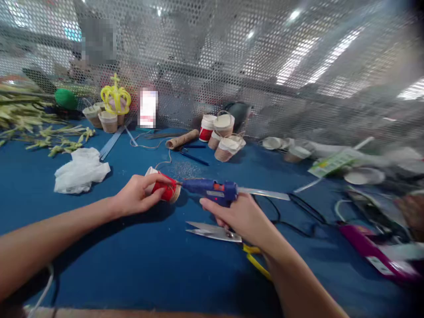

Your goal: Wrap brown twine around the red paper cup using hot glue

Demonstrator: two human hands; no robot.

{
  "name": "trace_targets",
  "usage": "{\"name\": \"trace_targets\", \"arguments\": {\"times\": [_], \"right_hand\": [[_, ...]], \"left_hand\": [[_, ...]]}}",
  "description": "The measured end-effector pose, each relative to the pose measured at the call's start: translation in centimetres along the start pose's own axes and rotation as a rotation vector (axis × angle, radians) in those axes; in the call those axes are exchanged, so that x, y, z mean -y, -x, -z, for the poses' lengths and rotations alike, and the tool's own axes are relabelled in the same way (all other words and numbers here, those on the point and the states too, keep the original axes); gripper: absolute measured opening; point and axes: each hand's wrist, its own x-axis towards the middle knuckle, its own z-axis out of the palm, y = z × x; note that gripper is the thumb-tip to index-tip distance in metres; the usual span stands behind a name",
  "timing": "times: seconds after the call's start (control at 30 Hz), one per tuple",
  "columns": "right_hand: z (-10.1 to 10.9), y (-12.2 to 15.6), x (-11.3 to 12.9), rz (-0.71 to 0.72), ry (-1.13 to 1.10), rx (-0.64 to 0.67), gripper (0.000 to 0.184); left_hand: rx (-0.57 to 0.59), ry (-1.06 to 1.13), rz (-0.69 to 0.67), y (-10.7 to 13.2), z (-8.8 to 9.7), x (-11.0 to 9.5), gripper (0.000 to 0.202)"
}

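Observation:
My left hand (141,194) grips a small paper cup (169,191) with a red band, tilted on its side just above the blue table (139,260). In my right hand (236,214) is a blue hot glue gun (207,189), its nozzle at the cup's red band; whether the tip touches cannot be made out. A clear glue stick (265,193) juts from the back of the gun. Scissors (215,232) with yellow handles lie partly open beneath my right hand and wrist. Twine (170,157) runs behind the cup.
A crumpled white cloth or tissue (81,171) lies at left. Behind are a cardboard tube (183,139), several small cups (225,148), a yellow crown-shaped piece (115,99) and a perforated metal screen (198,53). At right are a purple object (374,251), black cable (306,207) and another person's blurred hand (410,212).

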Motion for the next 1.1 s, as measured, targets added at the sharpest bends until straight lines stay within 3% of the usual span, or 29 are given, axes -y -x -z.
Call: {"name": "trace_targets", "arguments": {"times": [0.43,0.8,1.1], "right_hand": [[-0.21,-0.29,0.55,0.045,0.003,-0.05,0.035],[-0.12,-0.03,0.61,0.012,0.011,-0.019,0.033],[-0.01,0.34,0.74,0.0,0.083,-0.027,0.04]], "left_hand": [[-0.021,-0.024,-0.023,0.3,-0.07,0.08,0.022],[-0.013,-0.005,-0.01,0.42,-0.25,0.38,0.024],[0.005,0.011,-0.002,0.47,-0.17,0.14,0.024]]}}
